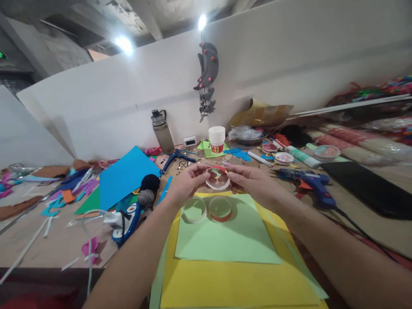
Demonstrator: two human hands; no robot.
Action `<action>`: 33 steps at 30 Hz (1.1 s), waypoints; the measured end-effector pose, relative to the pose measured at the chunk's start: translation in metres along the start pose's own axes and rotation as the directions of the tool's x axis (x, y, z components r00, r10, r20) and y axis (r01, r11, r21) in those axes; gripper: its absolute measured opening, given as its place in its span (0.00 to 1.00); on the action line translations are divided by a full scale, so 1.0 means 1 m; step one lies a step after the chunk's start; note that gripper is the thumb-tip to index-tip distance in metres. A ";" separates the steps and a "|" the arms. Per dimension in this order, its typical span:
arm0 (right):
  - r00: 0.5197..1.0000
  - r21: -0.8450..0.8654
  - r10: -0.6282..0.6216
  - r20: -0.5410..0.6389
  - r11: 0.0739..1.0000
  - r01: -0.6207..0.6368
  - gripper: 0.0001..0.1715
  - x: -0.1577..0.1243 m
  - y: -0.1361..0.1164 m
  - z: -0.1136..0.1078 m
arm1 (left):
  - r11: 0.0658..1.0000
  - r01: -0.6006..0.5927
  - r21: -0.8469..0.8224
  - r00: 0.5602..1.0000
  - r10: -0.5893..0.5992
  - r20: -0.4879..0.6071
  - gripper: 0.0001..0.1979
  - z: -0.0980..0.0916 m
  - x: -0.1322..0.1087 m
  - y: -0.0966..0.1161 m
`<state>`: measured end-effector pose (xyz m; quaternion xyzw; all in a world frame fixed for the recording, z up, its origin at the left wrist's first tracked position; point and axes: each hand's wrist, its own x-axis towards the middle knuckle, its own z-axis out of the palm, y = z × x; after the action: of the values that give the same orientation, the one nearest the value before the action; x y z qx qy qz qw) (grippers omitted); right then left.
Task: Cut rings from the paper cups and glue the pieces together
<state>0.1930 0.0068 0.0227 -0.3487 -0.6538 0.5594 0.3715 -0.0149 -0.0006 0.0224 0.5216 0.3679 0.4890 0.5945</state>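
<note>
At the far left we are seeing paper scraps (51,201) in blue, orange and purple lying scattered over the wooden counter (48,251). To their right a blue sheet (125,176) is lying over the clutter. A black yarn ball (150,182) is resting at its right corner, with a grey yarn ball (146,198) just below it. Behind them a grey water bottle (162,133) is standing upright by the white wall.

In the middle, the left hand (185,182) is reaching in from the lower left. Its grip is pinching the left side of a white ring with a red rim (219,187), thumb and forefinger pressing on the band. The right hand (252,182) is meeting it from the other side, and its grip is pinching the ring's right side in the same way. The ring is hanging in the air between the two hands, above the far edge of a green sheet (231,240) and clear of the counter.

Below the hands two more rings are lying flat on that sheet, just beside each other: a plain white ring (194,221) on the left and a red-edged ring (220,218) on the right. The green sheet is lying on a larger yellow sheet (225,285).

Behind the hands a stack of paper cups (216,136) is standing upright. Further right a blue glue gun (317,186) is lying on the counter with its black cord trailing toward the near edge. A dark flat slab (370,189) is lying beyond it.
</note>
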 end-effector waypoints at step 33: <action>0.981 -0.848 -0.085 0.175 0.492 0.194 0.33 -0.046 0.009 -0.020 | 0.291 -0.375 0.880 0.888 -0.161 0.432 0.45 0.005 -0.018 0.002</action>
<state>0.2332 -0.0226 0.0109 -0.4019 -0.8903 0.1461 0.1565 -0.0153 -0.0192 0.0235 0.8900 0.4018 0.0826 0.1991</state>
